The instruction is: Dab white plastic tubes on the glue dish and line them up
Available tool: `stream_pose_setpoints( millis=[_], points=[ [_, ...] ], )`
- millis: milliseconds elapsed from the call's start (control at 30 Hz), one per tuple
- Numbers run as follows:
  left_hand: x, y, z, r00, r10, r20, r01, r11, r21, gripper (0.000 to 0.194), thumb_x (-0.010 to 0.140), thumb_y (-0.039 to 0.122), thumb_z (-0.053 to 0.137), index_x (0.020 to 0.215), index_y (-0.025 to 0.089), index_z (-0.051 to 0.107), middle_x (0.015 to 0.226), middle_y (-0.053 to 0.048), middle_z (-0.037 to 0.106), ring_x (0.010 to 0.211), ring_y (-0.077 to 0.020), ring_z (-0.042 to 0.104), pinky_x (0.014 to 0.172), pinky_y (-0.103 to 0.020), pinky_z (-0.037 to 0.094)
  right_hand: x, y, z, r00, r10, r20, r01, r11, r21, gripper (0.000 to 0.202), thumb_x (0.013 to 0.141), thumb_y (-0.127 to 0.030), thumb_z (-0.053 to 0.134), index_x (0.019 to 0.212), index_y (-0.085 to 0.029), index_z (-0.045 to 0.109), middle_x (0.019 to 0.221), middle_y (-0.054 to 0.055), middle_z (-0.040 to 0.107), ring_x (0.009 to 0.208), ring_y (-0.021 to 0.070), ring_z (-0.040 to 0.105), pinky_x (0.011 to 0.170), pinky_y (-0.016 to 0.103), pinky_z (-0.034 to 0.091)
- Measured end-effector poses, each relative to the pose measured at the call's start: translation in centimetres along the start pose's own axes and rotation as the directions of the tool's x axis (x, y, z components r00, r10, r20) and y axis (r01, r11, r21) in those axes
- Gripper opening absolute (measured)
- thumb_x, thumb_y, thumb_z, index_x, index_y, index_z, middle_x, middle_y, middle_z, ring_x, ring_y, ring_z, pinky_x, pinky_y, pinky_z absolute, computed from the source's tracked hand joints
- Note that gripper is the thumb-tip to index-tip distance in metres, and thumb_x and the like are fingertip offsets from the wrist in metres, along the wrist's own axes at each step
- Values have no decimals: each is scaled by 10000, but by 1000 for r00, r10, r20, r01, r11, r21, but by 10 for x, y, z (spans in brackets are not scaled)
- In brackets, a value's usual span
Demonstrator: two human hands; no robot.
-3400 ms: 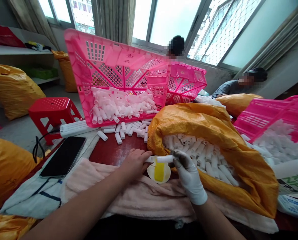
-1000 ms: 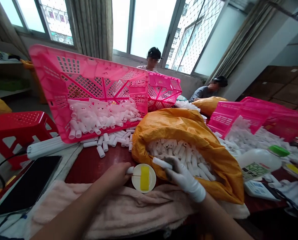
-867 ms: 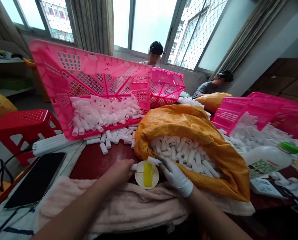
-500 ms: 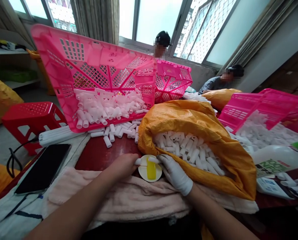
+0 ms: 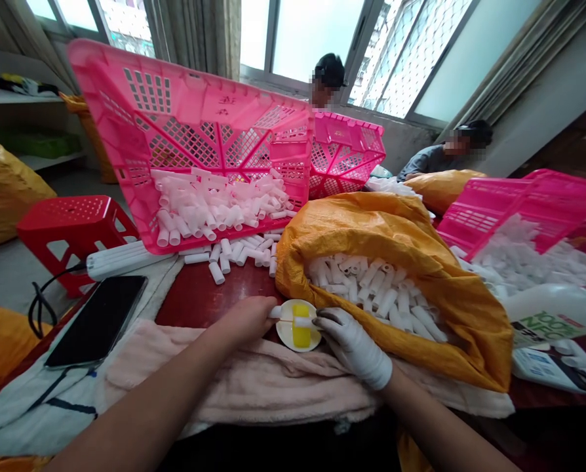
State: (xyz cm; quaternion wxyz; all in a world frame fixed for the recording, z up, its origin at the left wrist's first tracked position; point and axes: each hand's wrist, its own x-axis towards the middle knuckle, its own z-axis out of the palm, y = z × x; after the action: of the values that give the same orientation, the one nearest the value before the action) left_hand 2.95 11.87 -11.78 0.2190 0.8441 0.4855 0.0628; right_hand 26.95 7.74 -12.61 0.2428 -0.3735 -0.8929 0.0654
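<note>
My bare left hand [image 5: 253,317] is closed on a short white tube [image 5: 275,313] at the left rim of a round white dish [image 5: 284,335]. A thin brownish line runs from that side toward the right; I cannot make out what it is. Opposite, my right hand [image 5: 356,346], in a white glove with dark fingertips, pinches another white tube [image 5: 303,322]. This tube lies level across a yellow rectangular piece [image 5: 301,338] on the dish; whether it touches is unclear. Many similar tubes [image 5: 384,292] fill an orange sack [image 5: 362,219] behind my right hand.
A tilted pink crate [image 5: 189,98] spills white tubes onto the dark red table [image 5: 189,305]. A phone [image 5: 99,321] lies left on cloth, and a pink towel [image 5: 253,393] lines the front edge. A bottle [image 5: 553,311] stands right. Two people sit behind.
The tube in my right hand has come down and toward me, from the top of the yellow piece to its middle. My left hand keeps its hold. The whole view has shifted slightly.
</note>
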Motion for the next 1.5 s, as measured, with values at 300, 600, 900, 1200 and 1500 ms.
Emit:
stream_pose_setpoints(
  millis=[300, 600, 900, 1200, 1500],
  points=[
    [1, 0, 0, 999, 25, -25, -24, 999, 21, 149, 794, 312, 456, 803, 202, 555, 829, -39, 636, 765, -185, 586, 606, -244, 380, -7, -6, -2, 1000, -20, -15, 20, 999, 34, 234, 857, -150, 468, 1078, -215, 511, 1059, 75, 571, 952, 182, 533, 813, 350, 486],
    [1, -5, 4, 1000, 24, -12, -24, 999, 34, 164, 794, 339, 451, 784, 204, 543, 794, -34, 627, 717, -186, 574, 565, -250, 345, -8, -23, -11, 968, -236, 91, 245, 964, -107, 162, 861, -171, 477, 956, -214, 601, 951, 47, 633, 898, 205, 547, 742, 355, 476],
    [-3, 4, -4, 965, 94, -246, -66, 991, 117, 150, 809, 336, 458, 805, 200, 520, 820, -19, 589, 795, -179, 540, 681, -275, 360, 20, -26, 8, 835, 412, -364, -75, 741, 667, 294, 822, -121, 508, 1061, -292, 502, 1082, 26, 522, 957, 158, 547, 697, 262, 513],
    [-8, 11, -3, 979, 105, -177, -97, 994, 55, 207, 815, 400, 443, 801, 207, 513, 710, 3, 599, 668, -161, 564, 562, -233, 330, 45, -28, -20, 977, 4, -214, 96, 886, 453, 322, 780, -17, 523, 952, -281, 587, 1066, 18, 548, 1007, 152, 523, 896, 314, 427],
    [-8, 11, -3, 979, 97, -180, -87, 994, 65, 296, 817, 480, 430, 797, 203, 533, 703, -2, 610, 649, -159, 563, 537, -234, 303, 44, -18, -17, 911, 304, -279, -33, 728, 684, 197, 776, -81, 561, 856, -256, 604, 1020, 17, 564, 1003, 158, 535, 871, 312, 459]
  ],
)
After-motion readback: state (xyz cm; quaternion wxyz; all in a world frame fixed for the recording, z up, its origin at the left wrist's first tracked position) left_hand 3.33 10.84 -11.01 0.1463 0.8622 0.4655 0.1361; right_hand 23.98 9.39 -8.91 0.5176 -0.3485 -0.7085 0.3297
